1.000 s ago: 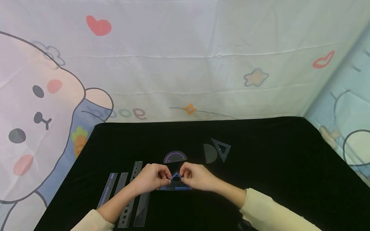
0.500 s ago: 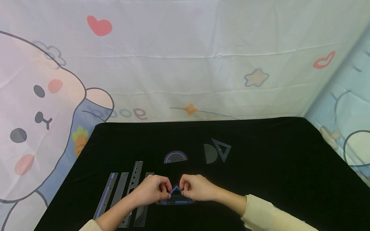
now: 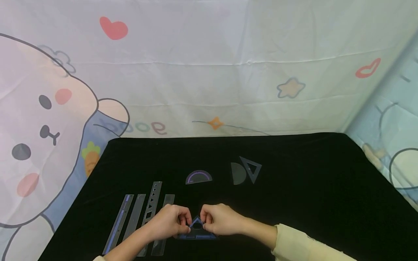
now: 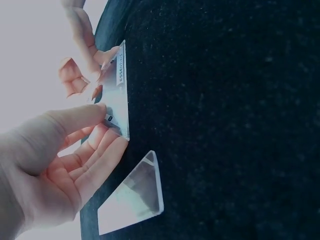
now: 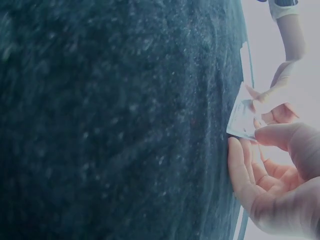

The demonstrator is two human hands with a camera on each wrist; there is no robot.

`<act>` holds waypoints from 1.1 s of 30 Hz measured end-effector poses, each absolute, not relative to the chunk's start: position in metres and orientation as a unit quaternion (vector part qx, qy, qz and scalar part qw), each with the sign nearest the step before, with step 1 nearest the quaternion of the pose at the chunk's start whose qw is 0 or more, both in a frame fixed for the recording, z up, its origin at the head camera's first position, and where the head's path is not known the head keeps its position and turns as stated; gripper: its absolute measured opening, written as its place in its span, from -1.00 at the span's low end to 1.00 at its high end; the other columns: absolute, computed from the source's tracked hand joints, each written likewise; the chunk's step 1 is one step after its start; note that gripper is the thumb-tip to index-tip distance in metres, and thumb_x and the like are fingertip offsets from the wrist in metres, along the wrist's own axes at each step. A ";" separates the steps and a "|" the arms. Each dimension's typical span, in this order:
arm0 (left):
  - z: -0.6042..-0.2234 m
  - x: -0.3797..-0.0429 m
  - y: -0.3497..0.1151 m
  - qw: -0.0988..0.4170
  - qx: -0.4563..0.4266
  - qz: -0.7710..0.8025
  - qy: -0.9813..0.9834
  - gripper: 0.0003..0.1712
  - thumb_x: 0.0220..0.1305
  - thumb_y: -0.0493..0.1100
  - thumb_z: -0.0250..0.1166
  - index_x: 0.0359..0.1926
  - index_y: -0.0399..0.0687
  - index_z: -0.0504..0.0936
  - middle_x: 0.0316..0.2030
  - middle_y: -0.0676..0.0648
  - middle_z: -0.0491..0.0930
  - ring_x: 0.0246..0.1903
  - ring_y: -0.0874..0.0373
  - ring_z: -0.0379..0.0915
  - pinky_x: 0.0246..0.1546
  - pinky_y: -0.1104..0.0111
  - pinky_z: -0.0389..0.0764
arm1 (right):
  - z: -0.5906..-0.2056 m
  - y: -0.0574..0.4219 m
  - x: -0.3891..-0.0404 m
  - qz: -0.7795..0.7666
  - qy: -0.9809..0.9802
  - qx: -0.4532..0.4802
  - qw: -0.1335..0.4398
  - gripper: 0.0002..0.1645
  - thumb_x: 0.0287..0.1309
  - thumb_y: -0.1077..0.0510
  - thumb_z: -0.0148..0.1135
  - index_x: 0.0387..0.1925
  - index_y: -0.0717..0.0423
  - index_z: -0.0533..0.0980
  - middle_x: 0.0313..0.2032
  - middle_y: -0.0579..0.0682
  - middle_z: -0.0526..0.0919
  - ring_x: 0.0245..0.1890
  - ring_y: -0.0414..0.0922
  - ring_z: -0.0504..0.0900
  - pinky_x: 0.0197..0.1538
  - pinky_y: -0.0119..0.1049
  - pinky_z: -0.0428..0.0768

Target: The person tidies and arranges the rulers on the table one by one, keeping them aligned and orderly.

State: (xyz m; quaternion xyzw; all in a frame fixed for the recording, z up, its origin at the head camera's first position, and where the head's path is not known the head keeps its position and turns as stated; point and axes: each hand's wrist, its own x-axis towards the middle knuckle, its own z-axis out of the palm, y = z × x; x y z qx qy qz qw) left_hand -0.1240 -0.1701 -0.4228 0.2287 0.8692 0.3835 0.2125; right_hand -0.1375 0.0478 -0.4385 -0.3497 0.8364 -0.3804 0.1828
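A clear set square with blue edge markings is held between both hands, its apex pointing away from me and its long edge toward me. My left hand pinches its left slanted side between thumb and fingers. On the opposite side, my right hand pinches the right slanted edge the same way. In the left wrist view the set square shows printed lettering and stands tilted close over the black cloth. The right wrist view shows the right thumb and fingers at one corner of the set square.
Several clear rulers, among them one with a blue strip and one with cut-out shapes, lie left, partly under the left arm. Farther back are a purple-marked protractor, a plain protractor and another set square on the black cloth.
Both hands have moved toward me, bringing the set square along with them. The rulers, the protractors and the other set square stay where they were.
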 end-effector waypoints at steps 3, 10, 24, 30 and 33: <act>-0.423 -0.122 -0.172 0.220 0.227 0.389 0.865 -0.85 -0.03 -0.28 0.37 -0.46 -0.03 0.54 -0.63 0.07 0.47 -0.71 0.29 0.43 -0.70 0.49 0.53 | -0.438 0.046 -0.135 -0.372 0.837 -0.356 0.184 -0.82 -0.02 0.28 0.24 -0.41 -0.01 0.42 -0.63 -0.30 0.45 -0.68 -0.44 0.40 -0.60 -0.57 0.45; -0.422 -0.118 -0.176 0.232 0.234 0.396 0.857 -0.86 -0.03 -0.29 0.37 -0.46 -0.06 0.55 -0.63 0.06 0.49 -0.70 0.25 0.46 -0.69 0.48 0.55 | -0.433 0.042 -0.130 -0.356 0.838 -0.367 0.189 -0.82 -0.01 0.27 0.25 -0.41 -0.01 0.41 -0.64 -0.30 0.44 -0.68 -0.45 0.38 -0.60 -0.59 0.42; -0.419 -0.115 -0.181 0.274 0.246 0.403 0.838 -0.87 -0.04 -0.32 0.35 -0.49 -0.07 0.55 -0.68 0.07 0.49 -0.72 0.25 0.47 -0.70 0.43 0.57 | -0.433 0.038 -0.127 -0.326 0.833 -0.402 0.195 -0.82 -0.02 0.25 0.23 -0.42 -0.03 0.39 -0.63 -0.33 0.38 -0.69 -0.46 0.34 -0.62 -0.60 0.40; -0.419 -0.114 -0.182 0.284 0.247 0.407 0.832 -0.86 -0.04 -0.32 0.36 -0.49 -0.08 0.54 -0.68 0.07 0.49 -0.72 0.26 0.46 -0.71 0.43 0.56 | -0.430 0.037 -0.125 -0.319 0.837 -0.394 0.205 -0.82 -0.01 0.25 0.24 -0.43 -0.03 0.40 -0.64 -0.32 0.38 -0.68 -0.45 0.34 -0.61 -0.60 0.38; -0.420 -0.114 -0.182 0.286 0.250 0.404 0.832 -0.86 -0.05 -0.32 0.36 -0.50 -0.07 0.54 -0.69 0.08 0.49 -0.73 0.27 0.45 -0.72 0.43 0.55 | -0.429 0.036 -0.125 -0.310 0.842 -0.391 0.205 -0.83 -0.01 0.24 0.24 -0.44 -0.03 0.40 -0.64 -0.32 0.38 -0.68 -0.45 0.34 -0.61 -0.61 0.36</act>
